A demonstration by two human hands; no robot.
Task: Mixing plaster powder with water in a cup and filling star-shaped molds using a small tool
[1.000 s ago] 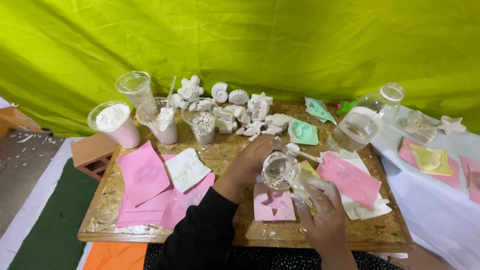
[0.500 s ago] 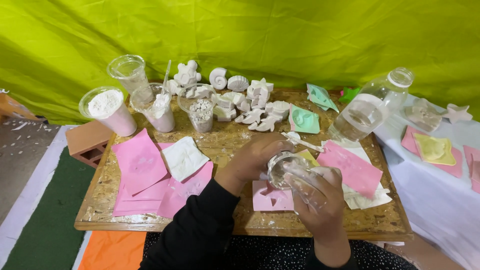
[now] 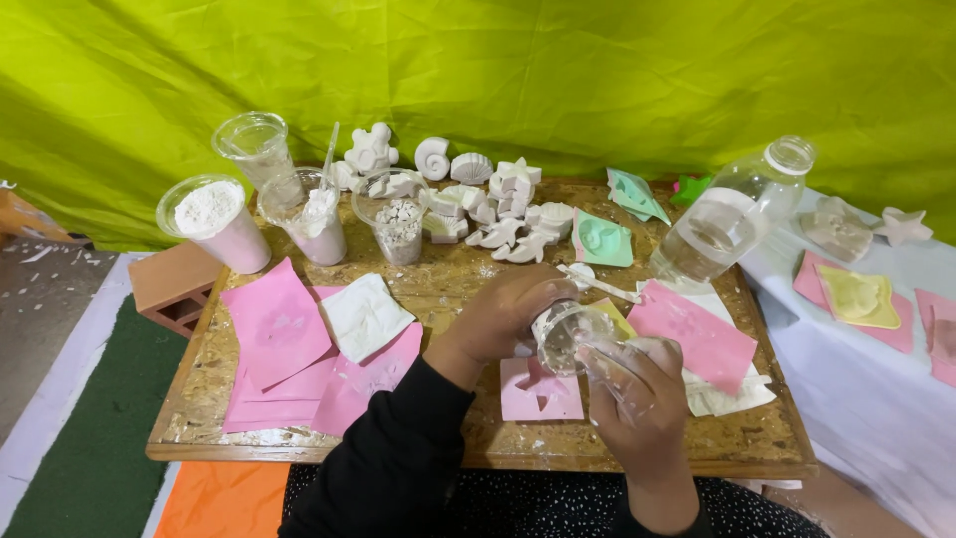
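Observation:
My right hand point(image 3: 637, 408) grips a clear plastic cup point(image 3: 576, 339) from below, tipped on its side with its mouth toward the left. My left hand point(image 3: 508, 311) curls over the cup's rim, fingers closed on it. Whether anything is inside the cup is hard to tell. Both hands hover above a small pink mould point(image 3: 541, 391) with a star-shaped hollow, lying on the chipboard table point(image 3: 299, 448). A larger pink mould point(image 3: 697, 334) lies just to the right on white sheets.
At the back stand a cup of white powder point(image 3: 214, 221), a cup with a stirrer point(image 3: 317, 224), an empty cup point(image 3: 254, 147) and several white plaster casts point(image 3: 498, 209). A large water bottle point(image 3: 727, 214) stands at right. Pink moulds point(image 3: 284, 344) lie at left, a brick point(image 3: 174, 284) beside the table.
The hands and the cup stay over the small pink mould, the cup shifting slightly. The view has drifted a little.

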